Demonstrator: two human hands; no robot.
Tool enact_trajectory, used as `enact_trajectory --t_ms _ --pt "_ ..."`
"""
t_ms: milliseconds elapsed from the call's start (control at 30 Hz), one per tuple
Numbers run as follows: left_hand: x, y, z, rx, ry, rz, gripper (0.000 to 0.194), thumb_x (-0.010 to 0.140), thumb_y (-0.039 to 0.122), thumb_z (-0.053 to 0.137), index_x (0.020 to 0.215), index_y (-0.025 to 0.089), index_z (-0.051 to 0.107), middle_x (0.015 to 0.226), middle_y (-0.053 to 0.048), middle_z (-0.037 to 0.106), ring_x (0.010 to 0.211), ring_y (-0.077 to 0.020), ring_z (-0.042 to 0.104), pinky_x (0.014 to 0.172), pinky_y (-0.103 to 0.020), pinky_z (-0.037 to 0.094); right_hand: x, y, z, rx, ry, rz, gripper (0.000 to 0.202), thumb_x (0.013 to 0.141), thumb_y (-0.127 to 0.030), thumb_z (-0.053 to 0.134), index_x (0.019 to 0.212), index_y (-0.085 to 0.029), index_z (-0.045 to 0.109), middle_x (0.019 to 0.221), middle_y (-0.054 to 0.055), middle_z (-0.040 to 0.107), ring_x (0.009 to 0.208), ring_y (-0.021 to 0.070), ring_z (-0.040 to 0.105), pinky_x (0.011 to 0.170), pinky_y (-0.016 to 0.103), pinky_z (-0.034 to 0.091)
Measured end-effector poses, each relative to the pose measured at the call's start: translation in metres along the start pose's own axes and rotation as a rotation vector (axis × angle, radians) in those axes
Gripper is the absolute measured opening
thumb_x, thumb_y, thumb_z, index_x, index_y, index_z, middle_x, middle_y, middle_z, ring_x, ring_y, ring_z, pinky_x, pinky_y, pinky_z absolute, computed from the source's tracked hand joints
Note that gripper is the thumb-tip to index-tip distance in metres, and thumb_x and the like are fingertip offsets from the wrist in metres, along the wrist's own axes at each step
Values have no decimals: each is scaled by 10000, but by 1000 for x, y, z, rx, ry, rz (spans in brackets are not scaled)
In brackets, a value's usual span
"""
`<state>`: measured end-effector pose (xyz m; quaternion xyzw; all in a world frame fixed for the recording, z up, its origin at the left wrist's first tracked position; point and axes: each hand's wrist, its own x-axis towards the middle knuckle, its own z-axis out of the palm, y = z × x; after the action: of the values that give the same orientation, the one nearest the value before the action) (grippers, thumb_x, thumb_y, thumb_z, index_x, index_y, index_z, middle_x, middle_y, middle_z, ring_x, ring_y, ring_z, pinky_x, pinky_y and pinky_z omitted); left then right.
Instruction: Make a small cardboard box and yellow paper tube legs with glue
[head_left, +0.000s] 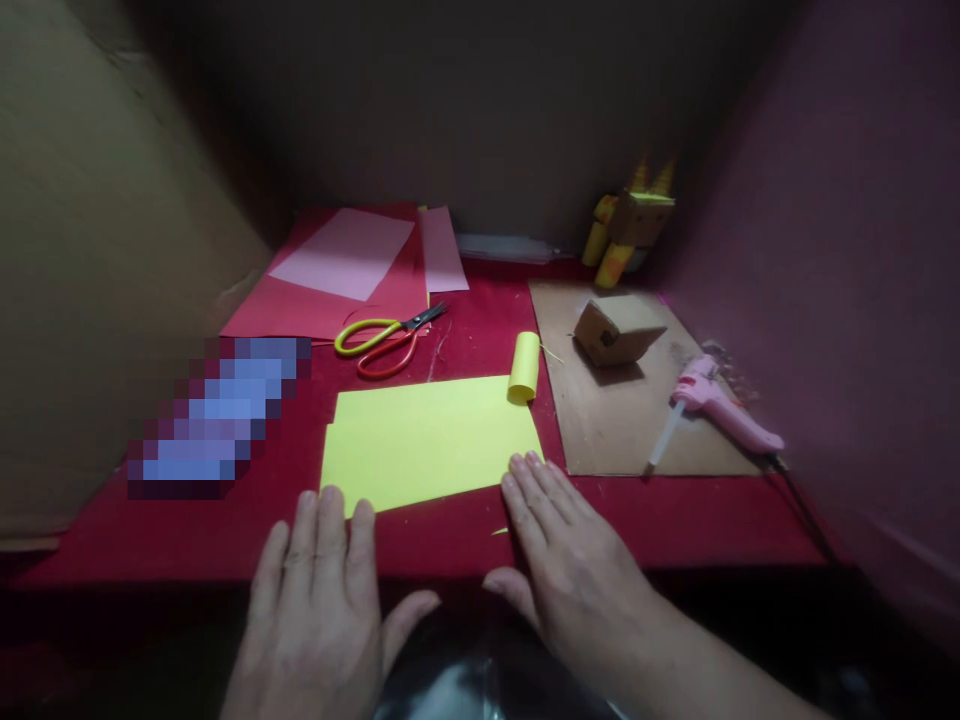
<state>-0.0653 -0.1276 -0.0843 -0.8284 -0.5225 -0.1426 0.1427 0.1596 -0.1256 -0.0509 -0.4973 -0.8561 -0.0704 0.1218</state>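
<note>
Yellow sheet (427, 440): flat on the red cloth (712, 525), its near corners under the fingertips.
Left hand (322, 620): 7 o'clock from the sheet; I see straight, slightly spread fingers, tips on the near-left corner, gripping nothing.
Right hand (577, 560): 4 o'clock; I have its fingers extended, close together, thumb apart, tips at the near-right corner, nothing grasped.
Yellow roll (524, 360): 2 o'clock, at the sheet's far-right corner.
Scissors (375, 325): 11 o'clock, beyond the far edge.
Red and pink papers (341, 255): 11 o'clock, farther, partly beneath the scissors.
Small cardboard box (619, 330): 2 o'clock, on a cardboard panel (600, 430).
Pink glue gun (701, 387): 3 o'clock, across the panel's right edge.
Horned cardboard figure (640, 222): between 1 and 2, well back.
Pixelated patch (225, 415): 9 o'clock; I cannot tell what it covers.
</note>
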Motion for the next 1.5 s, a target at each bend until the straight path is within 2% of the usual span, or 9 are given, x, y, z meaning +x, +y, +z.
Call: enact_trajectory --t_ms 267,467,567,667,800,900,1167,1333,1500 --pt "-10 -9 8 12 99 -24 843 897 528 432 1465 -34 165 1471 -344 281 1365 -457 282 1075 -604 291 -10 8 3 -124 52 -9 680 900 -479 488 1231 113 541 1260 320 558 1219 418 513 1030 536 448" --pt "-14 -31 7 -105 149 -173 564 904 512 430 1298 109 442 1351 -226 505 1245 -366 477 1046 -520 363 -5 25 -14 -41 162 50 481 922 -317 476 1216 53 572 1219 251 630 1217 399 527 1015 560 452" --pt "5 -37 -1 -202 144 -349 481 911 557 361 1131 158 517 1078 -168 636 1010 -319 600 903 -463 453 17 40 -25 104 172 133 368 926 -190 428 1214 -15 574 1138 202 672 1071 315 623 968 522 489" --pt "29 -38 -7 -286 72 -444 520 889 596 340 1132 170 513 1001 -138 650 942 -316 606 828 -448 463 45 51 -25 340 15 86 334 909 -176 457 1204 -69 570 1126 159 658 1010 244 619 877 386 547" --pt "49 -43 -7 -310 -3 -500 528 856 545 420 1227 173 471 1037 -122 645 964 -314 593 855 -455 433 73 57 -8 275 -97 -19 500 826 -226 602 1293 -90 489 1281 185 551 1139 325 520 931 474 490" --pt "56 -49 -5 -368 -23 -526 486 849 485 466 1229 181 471 953 -83 639 870 -265 604 829 -403 444 85 62 5 209 -105 -44 399 824 -206 590 1202 -84 546 1249 197 561 1114 332 524 912 479 480" --pt "82 -50 -17 -333 -189 -472 406 878 340 457 1245 165 464 797 -14 637 746 -229 619 757 -359 447 105 77 12 101 -119 1 326 882 -142 449 1172 -75 582 1245 208 571 1091 325 548 890 457 461" --pt "139 -68 -22 -81 -170 -290 354 907 283 451 1214 116 504 1117 -134 626 1038 -267 584 853 -363 456 118 64 5 147 -153 -49 429 869 -226 535 1263 -57 531 1214 200 595 1164 343 495 971 470 408" --pt "193 -77 3 -5 -276 -241 239 892 212 527 1085 90 597 1050 -138 645 1002 -248 597 884 -403 479 122 58 2 285 -237 -81 567 812 -287 629 1324 -93 483 1167 180 596 1091 307 534 931 450 442"
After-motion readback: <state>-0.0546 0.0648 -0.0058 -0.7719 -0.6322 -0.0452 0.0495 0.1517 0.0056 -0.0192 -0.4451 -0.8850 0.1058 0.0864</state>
